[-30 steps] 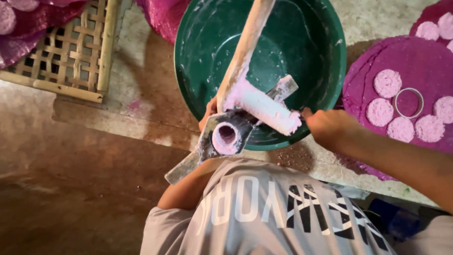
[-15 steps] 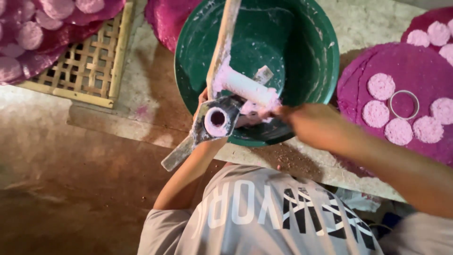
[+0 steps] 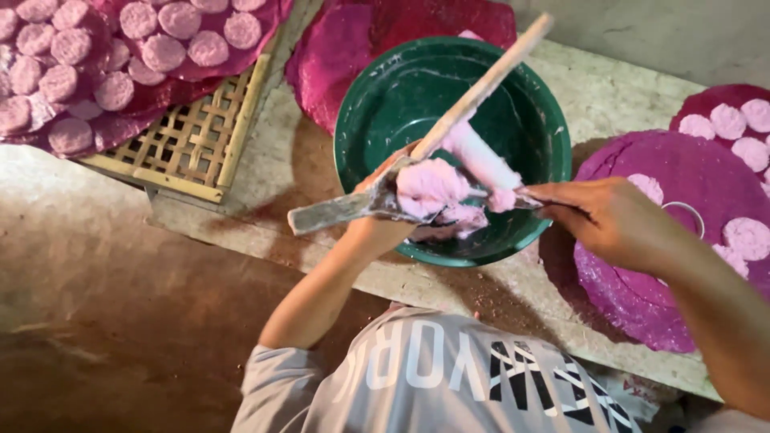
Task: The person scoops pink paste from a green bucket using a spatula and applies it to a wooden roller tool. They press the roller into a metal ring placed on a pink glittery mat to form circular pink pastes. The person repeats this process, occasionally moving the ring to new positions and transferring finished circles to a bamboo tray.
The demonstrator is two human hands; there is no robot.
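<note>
My left hand (image 3: 381, 228) is closed around a grey metal mould (image 3: 353, 207) held over the near rim of a green basin (image 3: 377, 104). The mould's flat handle sticks out to the left. A lump of pink dough (image 3: 429, 188) sits on it. A long wooden stick (image 3: 489, 80) slants from the mould up to the far right, with a pale pink dough roll (image 3: 481, 160) along its lower part. My right hand (image 3: 613, 220) comes in from the right and pinches a small metal piece (image 3: 525, 198) against the dough.
A woven bamboo tray (image 3: 188, 152) at the upper left carries a magenta sheet with several round pink cakes (image 3: 164, 52). More pink discs (image 3: 746, 236) and a metal ring (image 3: 690, 216) lie on magenta sheets at the right. A brown floor (image 3: 120, 305) lies below the stone ledge.
The mould has turned, so its round dough-filled opening no longer faces me and a dough lump now shows on it. My right hand has drawn back to the right.
</note>
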